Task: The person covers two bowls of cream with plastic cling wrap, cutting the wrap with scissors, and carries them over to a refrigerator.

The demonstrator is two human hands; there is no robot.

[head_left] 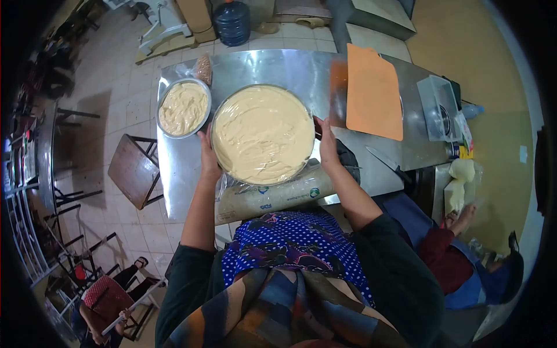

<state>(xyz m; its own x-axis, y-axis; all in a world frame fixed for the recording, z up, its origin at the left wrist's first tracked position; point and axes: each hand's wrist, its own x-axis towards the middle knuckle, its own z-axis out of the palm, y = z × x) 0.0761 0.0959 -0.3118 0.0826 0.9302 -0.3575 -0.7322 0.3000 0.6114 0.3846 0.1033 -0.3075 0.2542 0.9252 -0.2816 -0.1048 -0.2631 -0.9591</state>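
Note:
A large round metal pan [264, 181] full of smooth, pale yellow batter [264, 133] stands on the steel table in front of me. Clear plastic wrap with shiny creases lies over the batter. At the pan's left side my left hand [209, 155] grips the wall, its fingers partly hidden. My right hand [328, 144] holds the opposite side, fingers curled round by a dark part at the edge. Between the pan and my body lies a thick roll of plastic wrap [278, 194], printed with blue and green marks. A smaller metal bowl [209, 107] of similar batter sits near my left hand.
On the steel table [290, 66] are a bag of brown bits [203, 68], an orange cutting board [374, 95], a knife [386, 160] and a clear plastic bin [436, 107]. A co-worker [458, 249] handles pale food at right. Another person [107, 298] is lower left, near a stool [133, 168].

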